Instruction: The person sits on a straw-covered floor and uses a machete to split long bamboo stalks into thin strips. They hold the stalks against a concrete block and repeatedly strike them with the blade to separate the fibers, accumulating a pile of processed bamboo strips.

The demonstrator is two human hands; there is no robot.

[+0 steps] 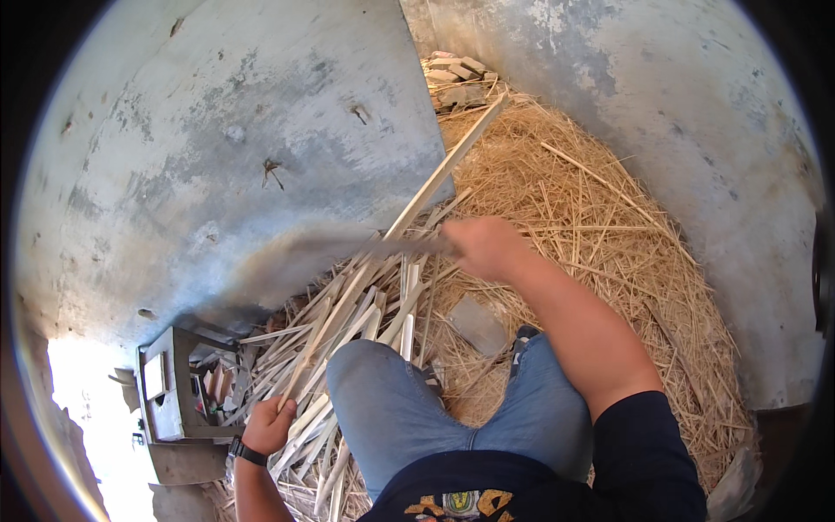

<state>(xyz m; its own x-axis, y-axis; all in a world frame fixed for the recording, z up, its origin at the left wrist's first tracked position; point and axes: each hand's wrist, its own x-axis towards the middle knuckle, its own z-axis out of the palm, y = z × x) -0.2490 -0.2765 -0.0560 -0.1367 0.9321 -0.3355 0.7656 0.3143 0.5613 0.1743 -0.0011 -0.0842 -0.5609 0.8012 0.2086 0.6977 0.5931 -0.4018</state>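
Below, seen from the head camera, 1 person sits over a heap of split cane.
Left hand: the left hand (268,424) sits at 7 o'clock, fingers (280,409) wrapped shut around the lower end of a long bamboo strip (409,209); a dark wristwatch (248,452) sits on that wrist.
Bamboo strip: pale and straight, it slants from the left hand at 7 o'clock up toward 1 o'clock, its far end reaching near the stacked bricks (457,74).
Right hand: the right hand (487,246) is just above centre, fingers closed on the handle of a knife (339,248); the blade is motion-blurred and points toward 9 o'clock, crossing the strip, though I cannot tell if it touches.
Pile: the bamboo slats (365,313) lie fanned between the hands, beside the left knee in blue jeans (391,400).
Ground: straw shavings (591,226) cover the floor from centre to 4 o'clock.
Walls: grey concrete walls (217,157) curve round from 9 to 3 o'clock.
Corner: a grey box (170,383) stands at 8 o'clock.
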